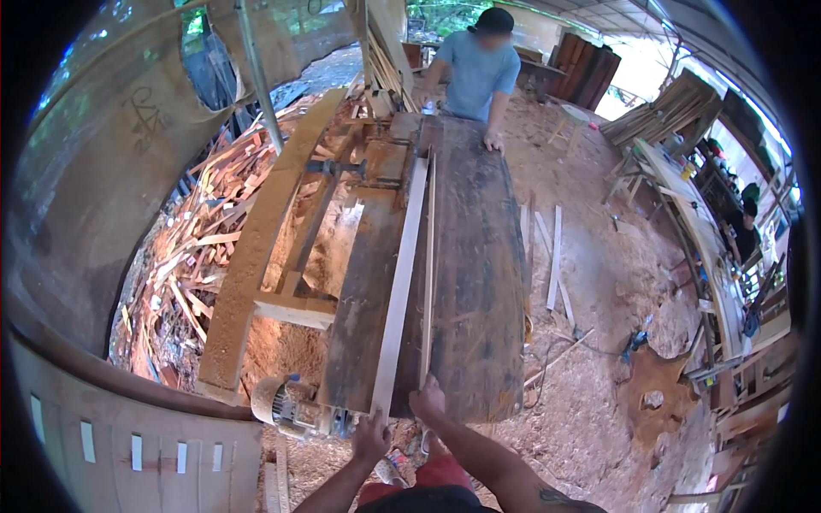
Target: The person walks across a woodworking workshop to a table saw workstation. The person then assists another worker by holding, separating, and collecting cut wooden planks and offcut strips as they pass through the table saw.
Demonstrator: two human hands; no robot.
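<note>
A long pale board point(400, 299) lies lengthwise on a dark wooden machine table point(479, 299). My left hand point(372, 436) is closed on the near end of this board at the table's front edge. To its right, a narrow wooden strip point(429, 265) runs nearly parallel, with a gap between the two at the near end. My right hand point(427, 400) is closed around the near end of the strip. Across the table stands a co-worker point(481, 68) in a light blue shirt, one hand resting on the far right edge.
A thick beam point(256, 282) borders the table on the left, beside a heap of wood scraps point(192, 248). An electric motor point(282, 403) sits at the front left. Loose strips point(555, 256) and a wood slab point(654, 398) lie on the dusty floor to the right, near a long workbench point(697, 231).
</note>
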